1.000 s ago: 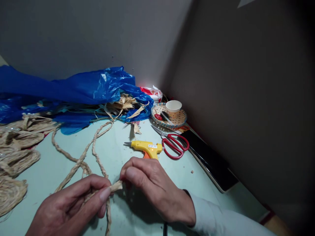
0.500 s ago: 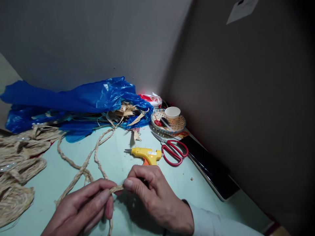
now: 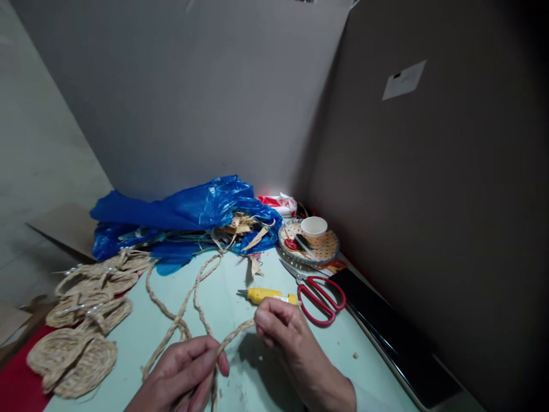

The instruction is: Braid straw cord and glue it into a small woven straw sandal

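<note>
A tan twisted straw cord [image 3: 237, 331] stretches between my two hands above the pale green tabletop. My left hand [image 3: 189, 372] pinches it between thumb and fingers, low in the middle of the view. To the right, my right hand [image 3: 289, 337] grips the cord near its end with thumb and forefinger. More of the cord runs away from my left hand in long loops toward the blue bag. Just beyond my right hand lies a yellow glue gun [image 3: 261, 294], partly hidden by that hand. Red-handled scissors [image 3: 319, 300] rest beside it.
Woven straw slippers [image 3: 79, 357] with beads lie at the left. A blue plastic bag [image 3: 184, 214] of dried husks is at the back. A woven basket [image 3: 285, 243] holds a paper cup [image 3: 314, 227]. A black tablet-like device [image 3: 386, 332] lies along the right wall.
My right hand has moved away from my left, so a longer stretch of cord shows between them. The head view has shifted up and left, showing more of the slippers.
</note>
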Tool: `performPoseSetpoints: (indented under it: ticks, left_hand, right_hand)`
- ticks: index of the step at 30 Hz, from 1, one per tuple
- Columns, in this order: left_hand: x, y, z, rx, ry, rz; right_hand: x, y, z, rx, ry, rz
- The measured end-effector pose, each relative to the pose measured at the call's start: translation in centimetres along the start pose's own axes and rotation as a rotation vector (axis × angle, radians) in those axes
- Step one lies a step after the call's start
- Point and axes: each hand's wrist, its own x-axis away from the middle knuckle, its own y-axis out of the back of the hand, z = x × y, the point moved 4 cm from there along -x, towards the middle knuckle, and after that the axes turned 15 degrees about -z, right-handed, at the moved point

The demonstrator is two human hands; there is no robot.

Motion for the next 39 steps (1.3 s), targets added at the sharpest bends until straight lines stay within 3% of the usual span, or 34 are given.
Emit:
performPoseSetpoints:
  ticks: [9, 15, 21, 28, 34, 39]
  left_hand:
    - [-1.8, 0.6, 0.3, -0.189, -0.203, -0.012]
    - [-1.3, 0.4, -3.0, -0.249, -0.276, -0.064]
    - [0.6, -1.0, -6.5, -0.374, -0.515, -0.27]
    - [0.7, -1.3, -8.2, -0.495, -0.829, -0.511]
    - [0.4, -1.4, -8.9, -0.511, -1.002, -0.491]
    - [1.1, -2.4, -8.5, -0.48, -1.057, -0.429]
  right_hand:
    - [0.1, -0.3, 0.7, -0.145, -0.053, 0.023]
    - [-0.6, -0.3, 1.5, -0.249, -0.066, 0.024]
    - [-0.9, -0.1, 2.0, -0.343, -0.077, 0.034]
    - [-0.6, -0.5, 2.1, -0.361, -0.131, 0.097]
    - [0.0, -0.7, 2.8, -0.328, -0.101, 0.168]
    - [0.2, -1.0, 3.7, -0.288, -0.081, 0.205]
